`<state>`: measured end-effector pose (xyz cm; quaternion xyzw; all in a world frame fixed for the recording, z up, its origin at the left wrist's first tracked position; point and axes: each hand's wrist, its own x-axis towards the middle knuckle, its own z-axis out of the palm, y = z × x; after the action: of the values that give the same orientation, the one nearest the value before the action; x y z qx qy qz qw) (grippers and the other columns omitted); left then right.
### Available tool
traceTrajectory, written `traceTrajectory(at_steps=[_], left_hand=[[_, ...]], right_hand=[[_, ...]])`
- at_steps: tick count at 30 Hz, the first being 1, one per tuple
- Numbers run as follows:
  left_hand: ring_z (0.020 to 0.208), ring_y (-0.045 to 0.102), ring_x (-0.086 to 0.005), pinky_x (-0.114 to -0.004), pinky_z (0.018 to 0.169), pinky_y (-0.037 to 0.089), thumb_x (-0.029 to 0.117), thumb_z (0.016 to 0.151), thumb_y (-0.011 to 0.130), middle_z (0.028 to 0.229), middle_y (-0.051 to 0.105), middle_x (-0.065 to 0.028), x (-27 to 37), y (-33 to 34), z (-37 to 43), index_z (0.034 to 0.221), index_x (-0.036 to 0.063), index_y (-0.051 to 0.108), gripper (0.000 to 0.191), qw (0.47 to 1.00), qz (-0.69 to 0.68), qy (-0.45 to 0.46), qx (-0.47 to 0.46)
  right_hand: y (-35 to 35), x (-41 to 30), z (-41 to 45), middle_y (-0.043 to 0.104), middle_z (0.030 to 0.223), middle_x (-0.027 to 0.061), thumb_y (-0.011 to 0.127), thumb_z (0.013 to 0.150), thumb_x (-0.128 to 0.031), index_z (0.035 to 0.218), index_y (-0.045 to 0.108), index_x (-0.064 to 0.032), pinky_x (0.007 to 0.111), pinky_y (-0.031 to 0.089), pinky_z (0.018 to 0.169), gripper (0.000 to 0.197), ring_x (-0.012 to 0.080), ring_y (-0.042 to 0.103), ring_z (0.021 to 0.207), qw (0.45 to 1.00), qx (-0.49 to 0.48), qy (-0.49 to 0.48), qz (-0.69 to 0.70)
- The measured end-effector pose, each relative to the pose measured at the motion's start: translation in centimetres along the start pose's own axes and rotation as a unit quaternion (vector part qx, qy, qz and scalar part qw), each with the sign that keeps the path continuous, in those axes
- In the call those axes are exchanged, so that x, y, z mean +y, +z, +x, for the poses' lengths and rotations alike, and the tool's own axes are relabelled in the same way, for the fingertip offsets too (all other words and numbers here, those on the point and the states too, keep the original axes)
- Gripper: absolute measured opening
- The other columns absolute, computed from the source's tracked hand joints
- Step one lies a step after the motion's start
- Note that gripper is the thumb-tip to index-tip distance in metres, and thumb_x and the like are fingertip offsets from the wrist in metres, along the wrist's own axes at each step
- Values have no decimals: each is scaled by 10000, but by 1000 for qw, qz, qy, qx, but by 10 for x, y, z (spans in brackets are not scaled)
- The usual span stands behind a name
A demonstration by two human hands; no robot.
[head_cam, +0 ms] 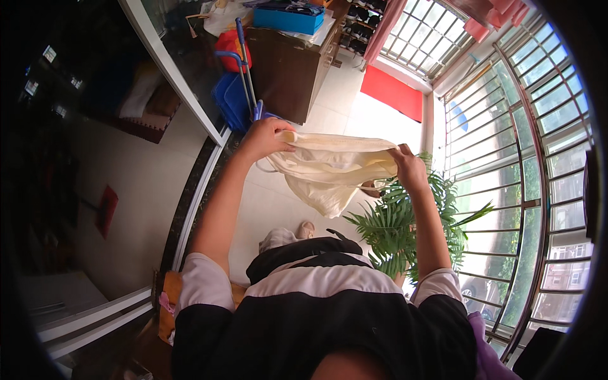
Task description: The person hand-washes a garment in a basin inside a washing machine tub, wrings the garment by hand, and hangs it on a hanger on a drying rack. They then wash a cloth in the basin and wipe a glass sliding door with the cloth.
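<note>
A pale cream cloth garment (pixel 332 166) hangs in the air between my two hands, its upper edge drawn nearly straight and its lower part sagging to a rounded fold. At its left end my left hand (pixel 271 137) grips the edge between thumb and fingers. My right hand (pixel 408 164) is closed on the opposite end. Thin cords or straps dangle near both ends. What kind of garment it is, I cannot tell.
A green leafy plant (pixel 394 223) stands below my right hand, beside the barred windows (pixel 489 190). Ahead are a dark wooden cabinet (pixel 285 71), a blue dustpan (pixel 230 102) and a red mat (pixel 392 92). A glass sliding door's frame (pixel 175 73) runs along the left.
</note>
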<state>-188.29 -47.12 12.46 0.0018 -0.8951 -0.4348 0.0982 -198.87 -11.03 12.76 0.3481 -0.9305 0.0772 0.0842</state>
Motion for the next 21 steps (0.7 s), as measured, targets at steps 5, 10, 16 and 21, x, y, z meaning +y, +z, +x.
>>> traceTrajectory(at_steps=[5, 10, 16, 21], left_hand=[[823, 588, -264, -344, 729, 472, 62, 672, 721, 841, 561, -102, -35, -18, 32, 919, 95, 687, 252, 979, 189, 62, -33], [729, 614, -273, -331, 646, 484, 53, 762, 620, 842, 627, -92, -59, -23, 71, 914, 105, 670, 169, 973, 206, -25, -97], [533, 614, -113, -260, 428, 445, 21, 836, 525, 730, 644, -57, -99, -41, 125, 1070, 73, 638, 265, 959, -65, -168, -219], [729, 640, -340, -422, 639, 501, 103, 824, 479, 831, 644, -190, -96, -64, 145, 954, 124, 661, 225, 967, 204, 104, -110]], right_hand=[[-3, 8, 39, 579, 951, 99, 496, 783, -29, 1052, 651, -206, 398, 515, 642, 358, 304, 625, 708, 999, -34, -19, -16], [-8, 12, 68, 603, 943, 106, 552, 770, 10, 1022, 684, -225, 364, 538, 678, 369, 275, 636, 764, 994, -68, 25, 87], [-18, 20, 104, 618, 865, 132, 644, 682, 56, 1085, 669, -220, 361, 514, 762, 489, 280, 607, 770, 968, -155, 16, 196], [-32, 15, 112, 610, 896, 128, 599, 682, 65, 1008, 648, -124, 386, 517, 775, 380, 299, 606, 841, 975, -86, 20, 205]])
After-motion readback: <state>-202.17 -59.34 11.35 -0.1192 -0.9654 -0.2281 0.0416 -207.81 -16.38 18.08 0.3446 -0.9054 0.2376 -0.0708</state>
